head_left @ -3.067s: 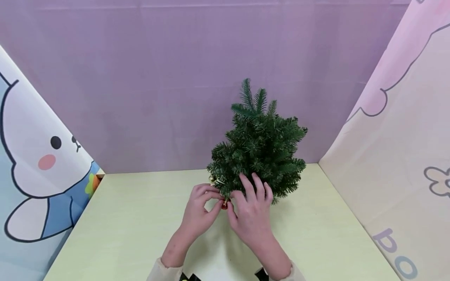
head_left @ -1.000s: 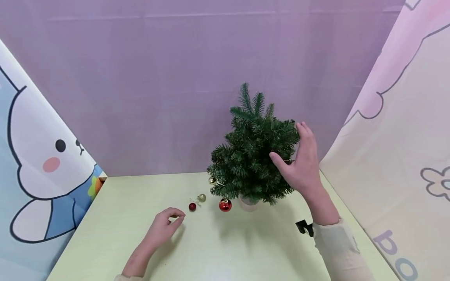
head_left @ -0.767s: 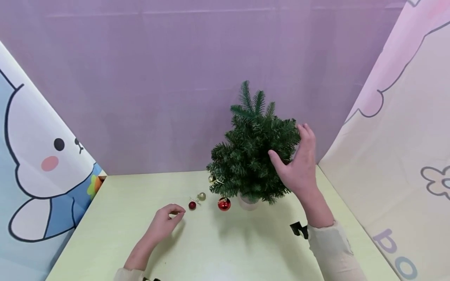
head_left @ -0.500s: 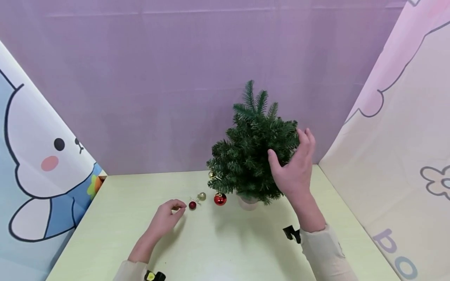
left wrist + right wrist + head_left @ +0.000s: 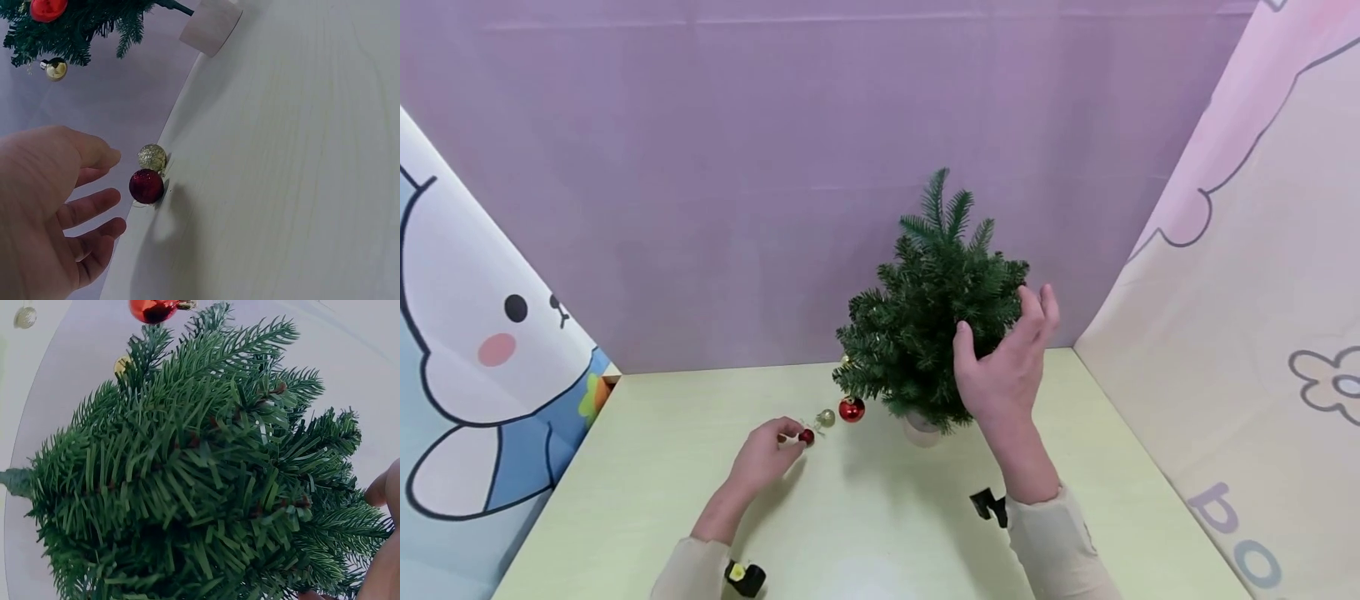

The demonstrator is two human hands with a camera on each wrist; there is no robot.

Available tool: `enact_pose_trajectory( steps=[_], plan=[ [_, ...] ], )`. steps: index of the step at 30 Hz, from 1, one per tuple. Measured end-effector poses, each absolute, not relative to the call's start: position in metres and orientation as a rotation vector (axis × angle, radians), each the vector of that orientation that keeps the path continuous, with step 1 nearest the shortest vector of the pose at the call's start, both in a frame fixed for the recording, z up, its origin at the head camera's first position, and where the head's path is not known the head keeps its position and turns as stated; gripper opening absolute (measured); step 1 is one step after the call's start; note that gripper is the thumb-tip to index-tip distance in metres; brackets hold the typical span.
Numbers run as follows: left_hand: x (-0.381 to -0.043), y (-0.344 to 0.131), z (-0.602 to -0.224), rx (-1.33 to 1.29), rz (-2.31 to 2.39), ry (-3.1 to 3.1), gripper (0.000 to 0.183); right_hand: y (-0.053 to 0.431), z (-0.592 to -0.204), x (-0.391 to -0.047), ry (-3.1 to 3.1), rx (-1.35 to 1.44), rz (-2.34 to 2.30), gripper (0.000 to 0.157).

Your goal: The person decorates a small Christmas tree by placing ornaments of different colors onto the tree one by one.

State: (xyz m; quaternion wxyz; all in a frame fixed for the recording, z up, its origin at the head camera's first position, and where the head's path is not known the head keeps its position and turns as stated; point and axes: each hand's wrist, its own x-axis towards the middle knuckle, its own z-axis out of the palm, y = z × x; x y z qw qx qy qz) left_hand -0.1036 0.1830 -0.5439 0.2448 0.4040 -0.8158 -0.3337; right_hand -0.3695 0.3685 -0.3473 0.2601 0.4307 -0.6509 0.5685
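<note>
Head view: pale wood-grain surface (image 5: 647,467); dark-green artificial tree (image 5: 917,329) right of centre. Right hand (image 5: 1003,375) at its right edge, thumb spread from raised fingers. Left hand (image 5: 765,457) lower left of centre, loosely bent, fingertips apart, just beside dark-red glittery ball (image 5: 147,186).

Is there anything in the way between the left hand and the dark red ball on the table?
Nothing visible stands between the left hand and the dark red ball. The glittery gold ball lies beside it, on the far side from the hand in the head view.
</note>
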Motion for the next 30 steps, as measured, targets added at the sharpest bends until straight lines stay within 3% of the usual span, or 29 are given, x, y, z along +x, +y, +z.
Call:
enact_pose_trajectory(
  steps=[13,22,30],
  plan=[
    [-0.121,0.212,-0.545,1.265,-0.756,-2.194,0.027,0.374,-0.347,-0.374,-1.812,1.255,1.598,0.064],
    [-0.122,0.212,-0.548,1.297,-0.662,-2.229,0.028,0.399,-0.344,-0.378,-1.695,1.510,1.583,0.046],
    [-0.121,0.212,-0.550,1.308,-0.684,-2.199,0.031,0.402,-0.342,-0.380,-1.610,1.590,1.461,0.048]
  ],
)
